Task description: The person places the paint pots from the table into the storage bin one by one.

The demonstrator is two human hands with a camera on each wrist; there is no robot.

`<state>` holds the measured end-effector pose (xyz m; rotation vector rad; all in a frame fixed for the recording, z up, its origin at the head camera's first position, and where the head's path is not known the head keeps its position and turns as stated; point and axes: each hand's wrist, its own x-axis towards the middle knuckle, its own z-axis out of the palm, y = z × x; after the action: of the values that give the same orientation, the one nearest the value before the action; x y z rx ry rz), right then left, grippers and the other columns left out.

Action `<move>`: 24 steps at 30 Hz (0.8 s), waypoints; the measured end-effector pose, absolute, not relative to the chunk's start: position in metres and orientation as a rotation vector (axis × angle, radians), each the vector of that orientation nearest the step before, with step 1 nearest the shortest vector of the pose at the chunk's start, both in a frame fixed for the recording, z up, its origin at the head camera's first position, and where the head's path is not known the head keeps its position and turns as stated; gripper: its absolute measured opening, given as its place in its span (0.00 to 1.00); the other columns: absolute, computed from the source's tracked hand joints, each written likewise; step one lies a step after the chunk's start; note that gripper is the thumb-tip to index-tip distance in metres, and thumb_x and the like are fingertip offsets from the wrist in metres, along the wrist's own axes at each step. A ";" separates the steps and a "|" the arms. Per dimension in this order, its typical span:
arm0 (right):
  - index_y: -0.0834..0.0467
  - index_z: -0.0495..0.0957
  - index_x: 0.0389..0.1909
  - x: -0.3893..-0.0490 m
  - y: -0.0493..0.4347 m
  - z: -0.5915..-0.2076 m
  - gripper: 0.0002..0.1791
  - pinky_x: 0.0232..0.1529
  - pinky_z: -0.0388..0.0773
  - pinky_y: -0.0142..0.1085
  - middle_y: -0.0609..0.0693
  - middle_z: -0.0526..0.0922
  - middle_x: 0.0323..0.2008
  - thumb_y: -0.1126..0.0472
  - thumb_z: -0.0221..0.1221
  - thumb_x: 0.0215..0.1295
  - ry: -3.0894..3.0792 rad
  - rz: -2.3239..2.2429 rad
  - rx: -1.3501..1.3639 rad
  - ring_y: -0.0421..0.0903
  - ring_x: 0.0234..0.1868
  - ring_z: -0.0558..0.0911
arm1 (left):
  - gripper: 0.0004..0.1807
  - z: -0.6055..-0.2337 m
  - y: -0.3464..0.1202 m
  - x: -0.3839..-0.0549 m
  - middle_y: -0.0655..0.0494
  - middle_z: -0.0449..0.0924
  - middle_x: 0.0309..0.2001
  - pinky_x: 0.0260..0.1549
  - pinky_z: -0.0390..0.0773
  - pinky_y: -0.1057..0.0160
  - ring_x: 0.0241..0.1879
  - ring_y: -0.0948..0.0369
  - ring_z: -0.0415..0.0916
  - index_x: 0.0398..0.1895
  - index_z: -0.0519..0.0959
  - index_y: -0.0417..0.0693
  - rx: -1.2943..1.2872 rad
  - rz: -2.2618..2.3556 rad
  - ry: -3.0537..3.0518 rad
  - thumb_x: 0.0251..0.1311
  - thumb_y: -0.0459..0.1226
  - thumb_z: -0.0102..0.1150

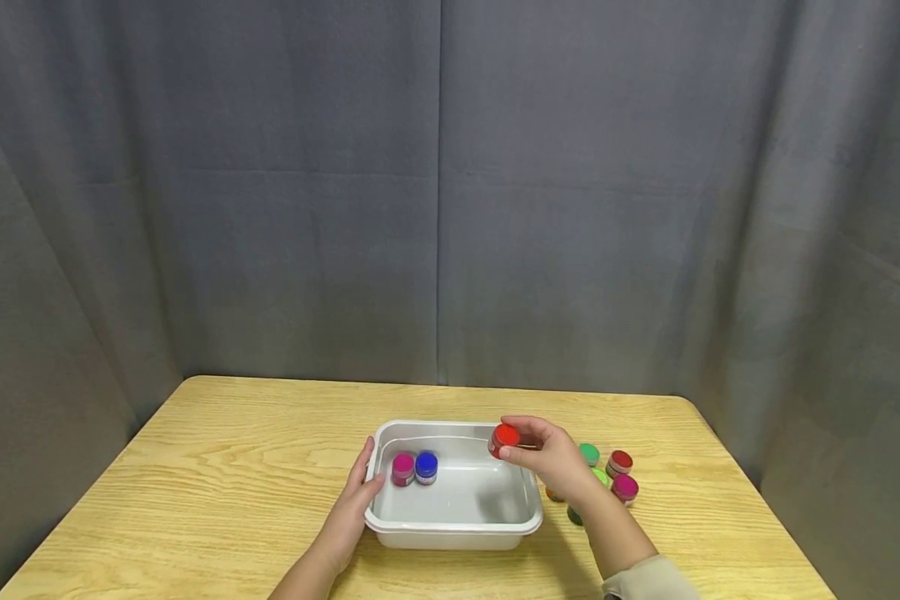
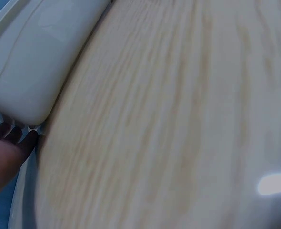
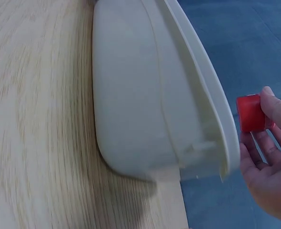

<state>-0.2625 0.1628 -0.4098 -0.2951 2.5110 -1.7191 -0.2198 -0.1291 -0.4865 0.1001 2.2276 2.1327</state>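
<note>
A white plastic tub (image 1: 450, 527) rests on the table. My left hand (image 1: 348, 508) grips its left end, thumb over the rim and fingers along the outside wall; the left wrist view shows the fingertips (image 2: 30, 138) at the tub's end. My right hand (image 1: 558, 460) pinches a small red-lidded paint jar (image 1: 505, 439) between thumb and fingers, over the right part of the tub. In the right wrist view this jar (image 3: 250, 113) is above the rim. Inside the tub, at the left, a magenta jar (image 1: 402, 468) and a blue jar (image 1: 426, 467) stand side by side.
Right of the tub is a cluster of several jars, among them a dark red one (image 1: 620, 463), a purple one (image 1: 625, 488) and a green one (image 1: 588, 453), partly hidden by the right arm. Grey curtains (image 1: 307, 250) hang around the wooden table (image 1: 270, 450).
</note>
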 end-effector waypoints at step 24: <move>0.60 0.79 0.55 -0.289 0.103 -0.429 0.26 0.51 0.83 0.41 0.56 0.85 0.47 0.63 0.71 0.54 2.567 -1.607 -0.289 0.47 0.46 0.82 | 0.36 -0.489 -0.130 -0.221 0.46 0.33 0.80 0.72 0.32 0.33 0.78 0.40 0.29 0.80 0.42 0.55 0.129 2.156 2.219 0.73 0.42 0.41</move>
<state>-0.2892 0.1026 -0.4291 -0.2890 2.5668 -1.6072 -0.2208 -0.1297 -0.4887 0.1292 2.2188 2.1562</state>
